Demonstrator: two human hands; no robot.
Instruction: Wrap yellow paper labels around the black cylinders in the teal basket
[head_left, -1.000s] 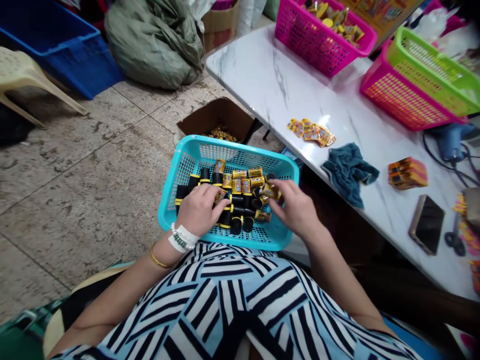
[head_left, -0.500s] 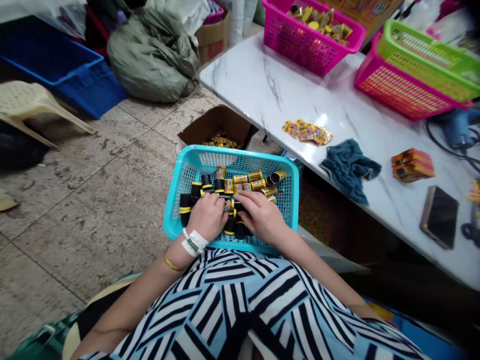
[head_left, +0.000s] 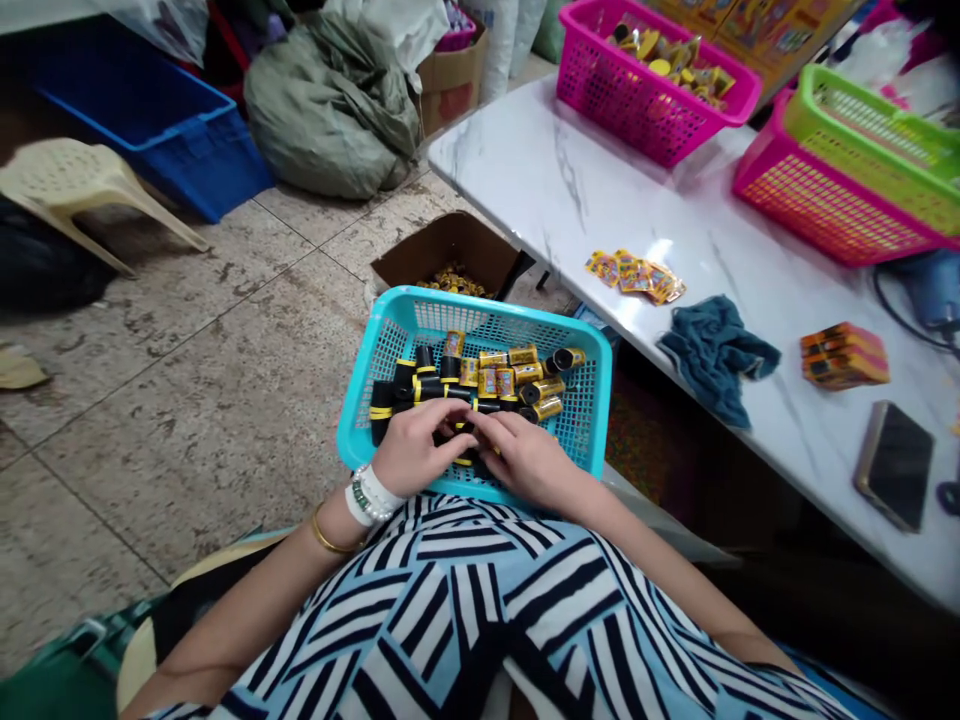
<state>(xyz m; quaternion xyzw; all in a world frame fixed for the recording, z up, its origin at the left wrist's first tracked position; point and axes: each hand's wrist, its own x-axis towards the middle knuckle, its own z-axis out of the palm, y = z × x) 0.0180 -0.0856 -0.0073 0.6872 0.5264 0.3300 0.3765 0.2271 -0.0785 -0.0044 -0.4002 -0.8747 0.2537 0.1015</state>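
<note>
A turquoise plastic basket (head_left: 347,415) rests at my lap, filled with small black cylinders with yellow bands (head_left: 381,412) and others wrapped in yellow printed labels (head_left: 487,382). Over its near half, my left hand (head_left: 416,445) curls with thumb and fingers drawn together. My right hand (head_left: 529,455) meets it from the right, fingers bent and fingertips close to the left ones. Whatever sits between the fingertips is mostly hidden; dark and yellow bits show beneath. On the left wrist are a white band and a beaded bracelet (head_left: 369,495).
On the marble-look table (head_left: 517,150) lie yellow labels (head_left: 636,277), a blue cloth (head_left: 720,350), a label stack (head_left: 844,355) and a phone (head_left: 895,465). Pink basket (head_left: 652,110) and green basket (head_left: 870,150) stand behind. A cardboard box (head_left: 420,250) sits on the floor beyond my basket.
The view has shifted, so the surroundings sit slightly further right and lower. My hands have drawn closer together at the fingertips, and the orange label seen between them is hidden now.
</note>
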